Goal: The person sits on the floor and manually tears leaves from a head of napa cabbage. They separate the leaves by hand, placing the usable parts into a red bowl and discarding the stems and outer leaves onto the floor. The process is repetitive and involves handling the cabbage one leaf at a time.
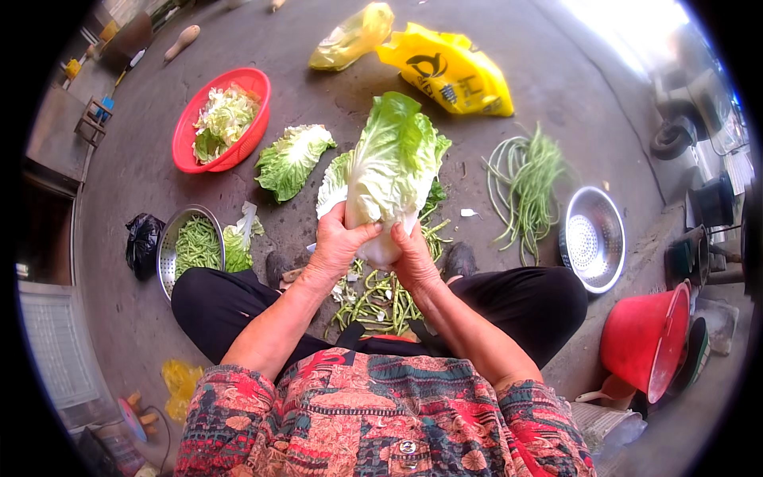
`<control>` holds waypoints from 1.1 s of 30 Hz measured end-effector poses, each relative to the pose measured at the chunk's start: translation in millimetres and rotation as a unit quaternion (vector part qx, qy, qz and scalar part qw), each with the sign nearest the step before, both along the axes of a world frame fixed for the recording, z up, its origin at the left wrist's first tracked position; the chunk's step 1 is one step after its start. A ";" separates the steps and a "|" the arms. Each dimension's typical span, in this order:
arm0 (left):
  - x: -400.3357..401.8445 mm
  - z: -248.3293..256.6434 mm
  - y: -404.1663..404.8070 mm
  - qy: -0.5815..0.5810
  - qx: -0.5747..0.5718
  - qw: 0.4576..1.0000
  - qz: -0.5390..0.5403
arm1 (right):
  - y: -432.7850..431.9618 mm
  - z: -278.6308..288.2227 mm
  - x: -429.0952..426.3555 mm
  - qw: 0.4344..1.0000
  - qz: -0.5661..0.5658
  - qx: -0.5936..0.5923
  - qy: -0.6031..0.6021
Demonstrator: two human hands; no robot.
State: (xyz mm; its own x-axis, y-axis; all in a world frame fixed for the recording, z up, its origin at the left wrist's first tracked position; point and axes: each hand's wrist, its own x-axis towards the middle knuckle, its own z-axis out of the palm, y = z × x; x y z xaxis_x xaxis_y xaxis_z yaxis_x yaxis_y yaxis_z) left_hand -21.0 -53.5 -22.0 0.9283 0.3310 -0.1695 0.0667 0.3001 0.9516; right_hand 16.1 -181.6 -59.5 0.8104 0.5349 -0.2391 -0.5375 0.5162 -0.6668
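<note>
A head of Chinese cabbage (pixel 390 173) points leaf end away from me, its pale base between my two hands. My left hand (pixel 341 241) grips the base from the left, thumb laid over the front. From the right, my right hand (pixel 414 253) closes on the same base, its thumb near the left one. The undersides of both hands' grips are hidden. Beneath them, green bean pods (pixel 375 304) and pale scraps lie on the floor between my feet. Left of the held cabbage, a loose bunch of cabbage leaves (pixel 295 158) rests on the concrete.
A red plastic basket (pixel 267 113) holds torn leaves. Left of my knee stands a steel colander (pixel 168 256) of cut beans, beside a black bag (pixel 143 241). Long beans (pixel 527 185) and another colander (pixel 620 238) lie right. Yellow bags (pixel 453 68) sit ahead; a red bucket (pixel 638 334) is at right.
</note>
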 end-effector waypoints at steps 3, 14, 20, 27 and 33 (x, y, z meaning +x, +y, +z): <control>-1.1 -3.3 1.6 0.010 0.011 1.000 0.013 | 2.2 0.7 -1.5 1.000 0.007 0.006 -0.001; -18.8 17.7 -14.1 -0.090 0.052 0.988 0.111 | 8.0 -1.6 -0.9 0.996 -0.027 0.059 0.055; -18.1 19.6 -23.4 -0.097 0.018 0.984 0.151 | 12.9 9.4 -5.7 0.979 -0.083 0.075 0.172; -18.3 18.1 -25.0 -0.116 0.074 0.980 0.142 | 13.1 27.1 -9.0 0.955 -0.089 0.090 0.270; -22.6 23.3 -27.0 -0.129 0.138 0.972 0.141 | 12.6 26.3 -7.1 0.944 -0.096 0.082 0.306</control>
State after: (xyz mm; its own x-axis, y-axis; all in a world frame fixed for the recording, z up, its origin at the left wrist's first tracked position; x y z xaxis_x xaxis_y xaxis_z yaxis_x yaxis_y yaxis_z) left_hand -43.6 -80.5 1.3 0.7942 0.5780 0.1875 -0.2319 0.0032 0.9727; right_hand 9.0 -169.1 -33.2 0.6325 0.4621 -0.6216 -0.6822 0.7124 -0.1646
